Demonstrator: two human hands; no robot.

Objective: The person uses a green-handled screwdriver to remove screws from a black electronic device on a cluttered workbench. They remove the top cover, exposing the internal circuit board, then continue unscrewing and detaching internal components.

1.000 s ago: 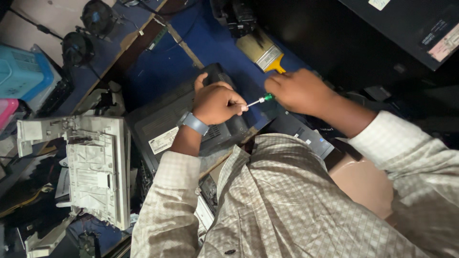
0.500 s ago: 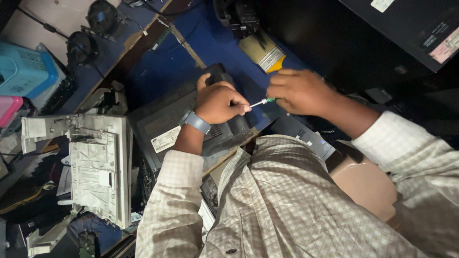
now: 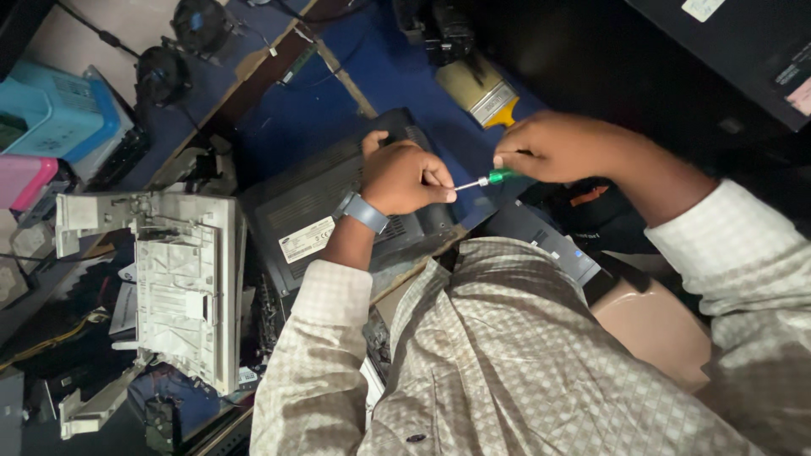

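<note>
Over the blue bench [image 3: 372, 93], the right hand [image 3: 557, 148] gripped a green screwdriver [image 3: 486, 180], shaft pointing left into the left hand [image 3: 405, 177], which was closed on its tip above the dark laptop [image 3: 312, 211].

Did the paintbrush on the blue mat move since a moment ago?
No. The paintbrush lies in the same spot on the blue mat, just beyond the dark laptop. Its small shift in the picture matches the whole scene, so the camera moved.

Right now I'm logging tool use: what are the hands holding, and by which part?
The right hand grips a small screwdriver by its green handle; the left hand pinches its metal shaft near the tip.
</note>
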